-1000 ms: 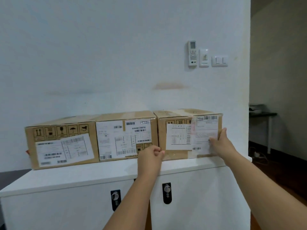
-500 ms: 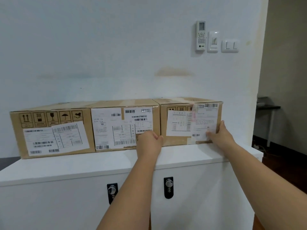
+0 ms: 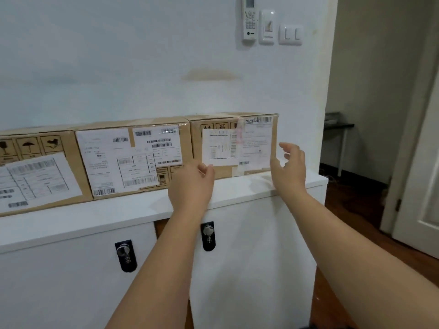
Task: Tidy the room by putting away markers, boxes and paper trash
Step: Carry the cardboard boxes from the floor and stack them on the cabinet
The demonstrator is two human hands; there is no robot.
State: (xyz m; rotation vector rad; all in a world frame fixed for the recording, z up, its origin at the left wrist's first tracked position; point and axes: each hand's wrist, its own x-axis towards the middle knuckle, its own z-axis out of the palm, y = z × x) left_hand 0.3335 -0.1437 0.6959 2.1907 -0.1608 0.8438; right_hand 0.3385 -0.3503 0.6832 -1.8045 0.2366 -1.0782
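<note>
Box (image 3: 234, 146) label letters "ONE", barcode above.

I see soft, even indoor light on the plain white wall (image 3: 118, 67); the room beyond the doorway is dimmer. Wide-angle bending bows the edges, and the right hand (image 3: 288, 166) is motion-blurred.

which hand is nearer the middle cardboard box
Left. The left hand is in front of the lower right corner of the middle cardboard box, at the seam with the rightmost box. The right hand is off that rightmost box's far right edge.
</note>
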